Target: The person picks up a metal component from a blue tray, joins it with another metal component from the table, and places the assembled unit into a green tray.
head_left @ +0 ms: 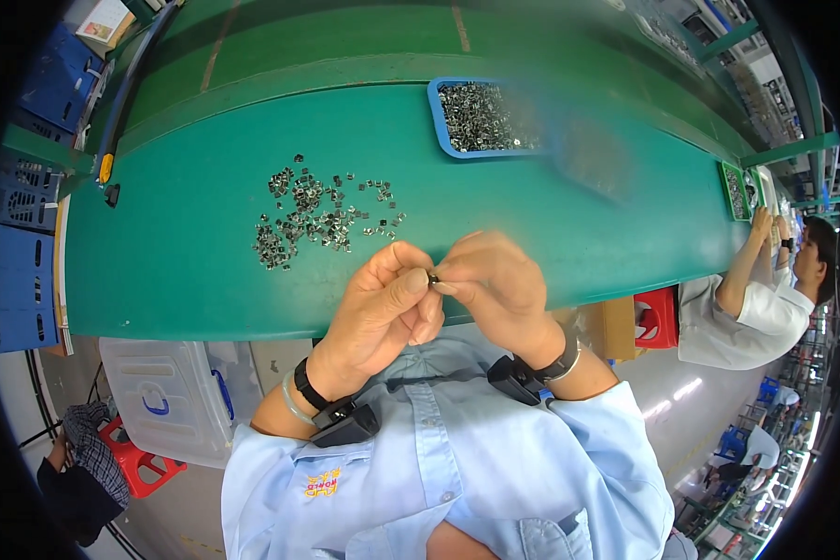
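Observation:
My left hand [380, 306] pinches a tiny dark part [433, 279] between thumb and forefinger, in front of my chest at the table's near edge. From the other side, the fingertips of my right hand [499, 285] meet at the same part; this hand is slightly blurred. The part's exact kind is too small to make out. Beyond my left hand, a loose heap of small black and silver metal pieces [308, 219] lies spread on the green tabletop [168, 243]. Farther off to the right stands a blue tray [436, 117] filled with many similar pieces [481, 117].
A hazy smear hides the blue tray's right end. At the far right a co-worker [751, 313] sits by a green tray [737, 191]. Blue crates [14, 289] stack up at left. A clear lidded box [163, 397] and red stool [140, 462] stand below the table's near-left edge.

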Tool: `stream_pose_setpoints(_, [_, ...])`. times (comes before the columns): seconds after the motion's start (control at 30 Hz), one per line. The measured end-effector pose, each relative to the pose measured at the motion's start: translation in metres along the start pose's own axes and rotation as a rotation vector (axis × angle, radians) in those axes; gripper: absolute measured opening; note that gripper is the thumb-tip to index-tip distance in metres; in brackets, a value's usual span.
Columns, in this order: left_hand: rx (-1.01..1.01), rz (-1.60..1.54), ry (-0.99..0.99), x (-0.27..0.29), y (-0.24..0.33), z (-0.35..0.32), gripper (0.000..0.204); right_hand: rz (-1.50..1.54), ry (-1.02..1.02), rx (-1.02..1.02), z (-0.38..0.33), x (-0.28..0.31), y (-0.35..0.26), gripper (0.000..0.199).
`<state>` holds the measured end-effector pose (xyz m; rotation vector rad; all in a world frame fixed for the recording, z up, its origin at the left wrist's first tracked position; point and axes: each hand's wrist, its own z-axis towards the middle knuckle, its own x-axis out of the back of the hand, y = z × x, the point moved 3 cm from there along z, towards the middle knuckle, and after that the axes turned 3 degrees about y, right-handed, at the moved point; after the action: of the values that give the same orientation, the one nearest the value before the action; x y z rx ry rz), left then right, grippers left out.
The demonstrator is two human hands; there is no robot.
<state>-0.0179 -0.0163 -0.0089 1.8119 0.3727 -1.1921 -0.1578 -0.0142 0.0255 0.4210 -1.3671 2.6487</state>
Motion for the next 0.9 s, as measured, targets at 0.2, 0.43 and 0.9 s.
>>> stream_pose_setpoints(0.2, [0.006, 0.016, -0.043, -0.003, 0.002, -0.001, 0.021, 0.032, -0.028, 0.033, 0.001, 0.002, -0.002, 0.016])
stream_pose_setpoints(0.43, [0.031, 0.189, 0.094, -0.002, 0.01, -0.001, 0.019, -0.005, -0.032, 0.026, -0.001, 0.001, 0.001, 0.015])
stream_pose_setpoints(0.9, [0.085, 0.16, 0.116, -0.004, 0.01, 0.001, 0.021, 0.034, 0.038, -0.11, -0.005, -0.001, 0.008, 0.014])
